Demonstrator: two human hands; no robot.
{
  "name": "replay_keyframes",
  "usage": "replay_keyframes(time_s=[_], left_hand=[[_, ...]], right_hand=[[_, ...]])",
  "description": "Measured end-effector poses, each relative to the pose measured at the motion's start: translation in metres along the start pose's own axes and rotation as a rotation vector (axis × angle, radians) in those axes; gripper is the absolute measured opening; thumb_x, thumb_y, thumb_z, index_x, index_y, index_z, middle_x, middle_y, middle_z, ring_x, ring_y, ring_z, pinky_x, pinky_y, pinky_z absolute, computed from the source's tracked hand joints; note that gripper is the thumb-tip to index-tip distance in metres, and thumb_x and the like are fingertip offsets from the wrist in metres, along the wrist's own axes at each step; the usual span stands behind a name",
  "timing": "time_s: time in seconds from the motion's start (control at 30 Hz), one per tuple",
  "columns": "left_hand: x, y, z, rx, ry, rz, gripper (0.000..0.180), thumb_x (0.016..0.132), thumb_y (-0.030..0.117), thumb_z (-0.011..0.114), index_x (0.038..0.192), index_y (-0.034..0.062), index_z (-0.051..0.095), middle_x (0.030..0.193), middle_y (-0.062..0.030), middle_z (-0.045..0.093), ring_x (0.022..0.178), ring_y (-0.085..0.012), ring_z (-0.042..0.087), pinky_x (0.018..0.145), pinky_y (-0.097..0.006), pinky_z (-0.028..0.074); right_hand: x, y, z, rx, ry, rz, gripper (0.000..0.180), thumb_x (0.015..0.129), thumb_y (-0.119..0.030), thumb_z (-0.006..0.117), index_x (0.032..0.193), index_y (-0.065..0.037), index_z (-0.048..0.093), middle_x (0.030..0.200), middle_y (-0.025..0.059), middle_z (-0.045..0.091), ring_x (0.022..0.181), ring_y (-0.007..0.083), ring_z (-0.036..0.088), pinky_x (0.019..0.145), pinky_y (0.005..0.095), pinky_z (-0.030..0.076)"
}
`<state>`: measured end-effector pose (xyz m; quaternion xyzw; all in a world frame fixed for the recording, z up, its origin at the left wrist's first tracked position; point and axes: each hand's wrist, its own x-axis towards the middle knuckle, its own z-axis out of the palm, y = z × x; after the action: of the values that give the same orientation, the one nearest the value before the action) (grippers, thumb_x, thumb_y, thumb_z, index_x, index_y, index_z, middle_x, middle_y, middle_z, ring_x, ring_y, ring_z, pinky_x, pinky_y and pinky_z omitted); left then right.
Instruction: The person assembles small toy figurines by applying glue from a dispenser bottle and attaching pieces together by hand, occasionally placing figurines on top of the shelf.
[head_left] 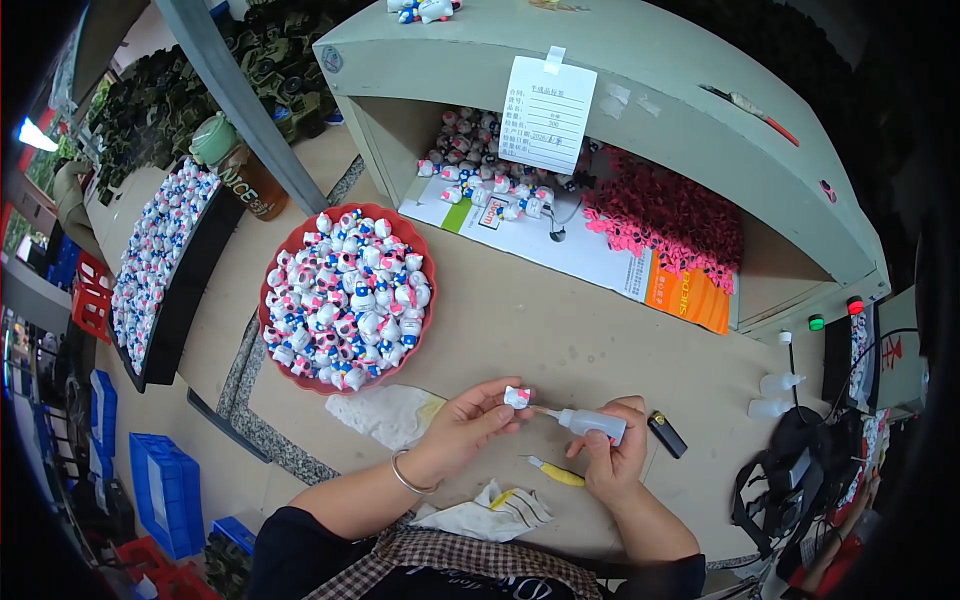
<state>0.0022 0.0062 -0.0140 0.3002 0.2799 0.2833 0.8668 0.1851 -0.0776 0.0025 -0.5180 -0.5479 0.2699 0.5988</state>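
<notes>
My left hand (462, 425) pinches a small white cat-like figurine piece (517, 397) with a pink bow between thumb and fingers. In my right hand (615, 462) is a clear squeeze bottle (592, 424), held nearly level. Its thin tip points left at the figurine piece; whether they touch is too small to tell. Below the bottle lies a yellow-handled tool (558, 473) with a thin point. A black lighter-shaped object (667, 435) rests right of my right hand. To the left stands a red scalloped bowl (431, 262) heaped with white, blue and pink figurines.
A crumpled cloth (485, 514) lies near my body, a white one (378, 415) below the bowl. Behind, a grey-green shelf box (440, 60) shelters figurines and many pink pieces (665, 212). At left are a filled black tray (185, 290) and a jar (252, 180); at right, cables and bottles (775, 395).
</notes>
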Motion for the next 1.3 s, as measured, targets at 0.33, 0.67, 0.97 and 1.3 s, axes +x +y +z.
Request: replay_keyframes(time_s=[0.33,0.67,0.97,1.3], left_hand=[[0.0,0.001,0.002,0.007,0.008,-0.007,0.034,0.087,0.003,0.047,0.121,0.0047,0.044,0.121,-0.0124,0.049,0.101,-0.0169,0.054,0.081,-0.023,0.045],[0.001,0.003,0.004,0.008,0.007,0.005,0.032,0.087,0.003,0.048,0.119,0.0042,0.046,0.12,-0.0134,0.05,0.101,-0.017,0.055,0.08,-0.022,0.046],[0.0,0.001,0.003,-0.005,0.006,0.003,0.032,0.087,0.003,0.048,0.118,0.0043,0.047,0.119,-0.0136,0.05,0.101,-0.0169,0.055,0.08,-0.022,0.046],[0.0,0.0,0.001,-0.006,0.02,0.03,0.032,0.086,0.002,0.049,0.118,0.0054,0.047,0.117,-0.0127,0.051,0.1,-0.0167,0.055,0.081,-0.022,0.047]], right_hand=[[0.0,0.002,-0.001,-0.069,-0.027,-0.024,0.018,0.083,-0.002,0.049,0.097,0.003,0.04,0.091,0.0133,0.037,0.053,0.0126,0.053,0.044,0.0217,0.045],[0.0,0.003,-0.001,-0.09,-0.022,-0.048,0.017,0.083,-0.003,0.05,0.096,0.003,0.04,0.089,0.0137,0.038,0.053,0.0117,0.053,0.043,0.0207,0.046],[0.0,0.002,-0.001,-0.083,-0.023,-0.028,0.018,0.085,-0.007,0.048,0.096,0.003,0.038,0.09,0.0121,0.036,0.056,0.0119,0.051,0.043,0.0212,0.048],[-0.004,0.001,-0.004,-0.103,0.002,0.005,0.018,0.081,-0.002,0.052,0.095,0.002,0.041,0.087,0.0128,0.039,0.059,0.0127,0.053,0.046,0.0206,0.045]])
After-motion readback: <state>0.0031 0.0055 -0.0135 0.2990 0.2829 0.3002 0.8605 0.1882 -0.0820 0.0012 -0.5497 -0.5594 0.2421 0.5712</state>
